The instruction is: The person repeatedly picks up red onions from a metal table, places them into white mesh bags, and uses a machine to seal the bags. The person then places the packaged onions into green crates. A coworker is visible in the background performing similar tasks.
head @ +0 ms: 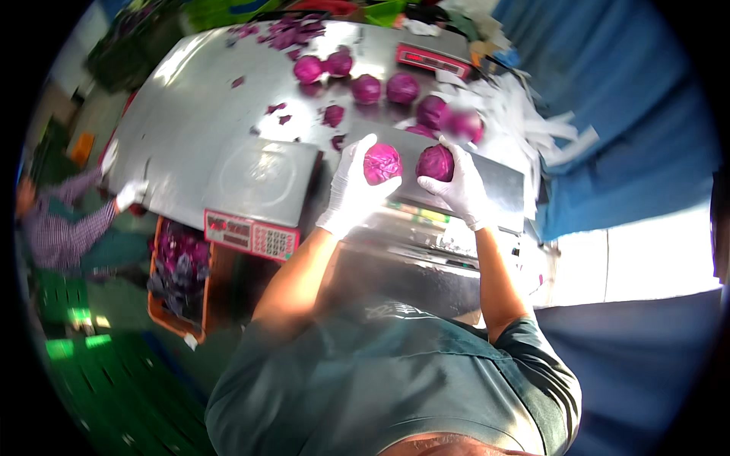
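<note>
Both of my hands wear thin white gloves. My left hand (356, 185) grips a small red cabbage (382, 163) between thumb and fingers. A second, darker red cabbage (436, 163) is in my right hand (462, 185), a short gap away from the first. Both are over the grey metal top of a machine (496, 182) in front of me. Beyond them, more red cabbages (402, 88) stand in a loose curved row on the steel table (188, 119). One cabbage at the right of the row looks blurred.
A scale with a red keypad (251, 235) stands to the left, another scale (433, 60) at the back. White strips (513, 119) are heaped at the right. Purple leaves (291, 31) lie on the table. An orange crate (153, 308) holds purple produce. A co-worker with white gloves (131, 194) is at the left.
</note>
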`<action>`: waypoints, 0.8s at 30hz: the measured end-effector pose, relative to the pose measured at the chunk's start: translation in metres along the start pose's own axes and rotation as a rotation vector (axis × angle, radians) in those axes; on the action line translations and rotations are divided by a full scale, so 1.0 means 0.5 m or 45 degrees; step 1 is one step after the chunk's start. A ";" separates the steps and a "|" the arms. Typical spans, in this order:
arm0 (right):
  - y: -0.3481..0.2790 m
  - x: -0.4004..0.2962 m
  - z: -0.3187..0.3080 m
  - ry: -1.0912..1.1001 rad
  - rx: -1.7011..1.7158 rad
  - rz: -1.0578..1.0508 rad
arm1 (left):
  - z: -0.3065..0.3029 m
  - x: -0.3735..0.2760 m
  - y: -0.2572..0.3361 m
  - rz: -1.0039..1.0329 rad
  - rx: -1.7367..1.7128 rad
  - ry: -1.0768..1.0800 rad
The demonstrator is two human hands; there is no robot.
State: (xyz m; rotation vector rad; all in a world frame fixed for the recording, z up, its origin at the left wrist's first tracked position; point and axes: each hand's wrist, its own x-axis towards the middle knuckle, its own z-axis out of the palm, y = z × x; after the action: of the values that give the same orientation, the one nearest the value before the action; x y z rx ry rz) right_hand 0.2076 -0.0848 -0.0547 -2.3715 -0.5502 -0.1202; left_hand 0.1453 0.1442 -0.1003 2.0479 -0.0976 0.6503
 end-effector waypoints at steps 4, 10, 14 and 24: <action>0.047 -0.080 -0.044 0.176 -0.134 0.077 | 0.130 -0.010 0.039 0.008 -0.016 -0.124; 0.115 -0.125 -0.082 0.129 0.030 0.007 | 0.147 0.009 0.039 0.066 0.010 -0.287; 0.153 -0.117 -0.183 0.152 0.484 0.009 | 0.119 -0.004 0.036 0.009 -0.069 -0.323; 0.770 -0.083 -0.107 0.279 -0.378 0.657 | 0.078 -0.013 0.066 -0.027 -0.228 0.132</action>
State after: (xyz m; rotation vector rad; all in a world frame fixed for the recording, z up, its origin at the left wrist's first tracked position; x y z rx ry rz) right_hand 0.3345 -0.3932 -0.2585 -2.6612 0.2049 -0.2362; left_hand 0.1449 0.0930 -0.0938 1.8376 -0.0711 0.7079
